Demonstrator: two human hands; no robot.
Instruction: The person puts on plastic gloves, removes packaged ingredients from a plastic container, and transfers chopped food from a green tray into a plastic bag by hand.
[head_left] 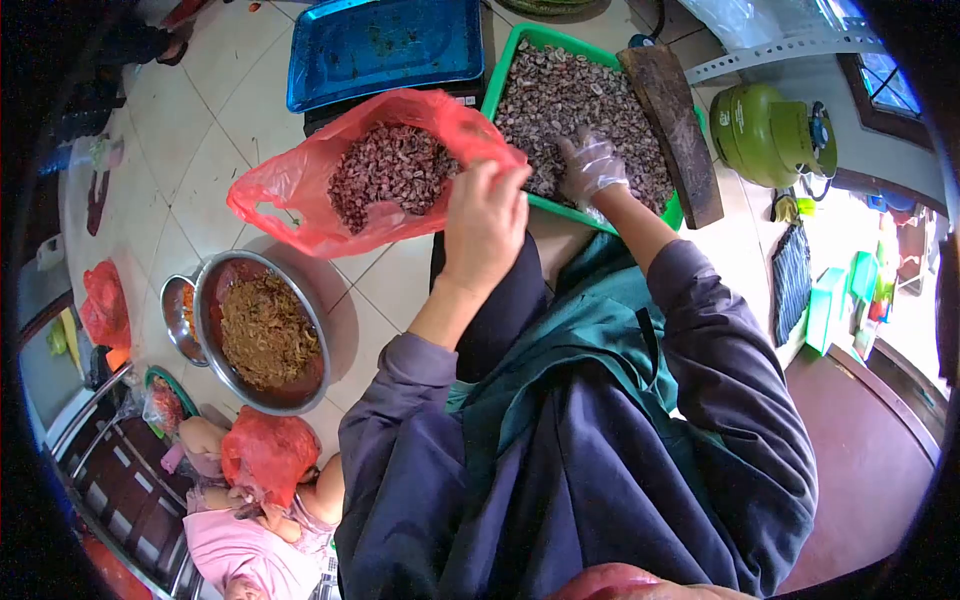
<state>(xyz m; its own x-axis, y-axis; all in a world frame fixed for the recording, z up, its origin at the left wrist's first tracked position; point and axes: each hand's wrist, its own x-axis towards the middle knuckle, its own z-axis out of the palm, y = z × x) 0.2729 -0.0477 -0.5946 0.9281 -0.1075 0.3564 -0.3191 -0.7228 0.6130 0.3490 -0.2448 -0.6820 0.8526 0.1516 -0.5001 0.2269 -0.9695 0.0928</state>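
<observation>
My left hand is closed on the rim of a red plastic bag, holding its mouth wide. Inside the bag lies a heap of small dark brown-purple pieces. My right hand, in a clear plastic glove, reaches into a green tray filled with similar pieces. Its fingers look apart, and their tips are partly sunk among the pieces. A dark wooden board lies across the tray's right side.
A blue metal tray is beyond the bag. To the left stands a metal basin of brown shredded food beside a smaller bowl. A green gas cylinder stands right. Another person sits lower left with a red bag.
</observation>
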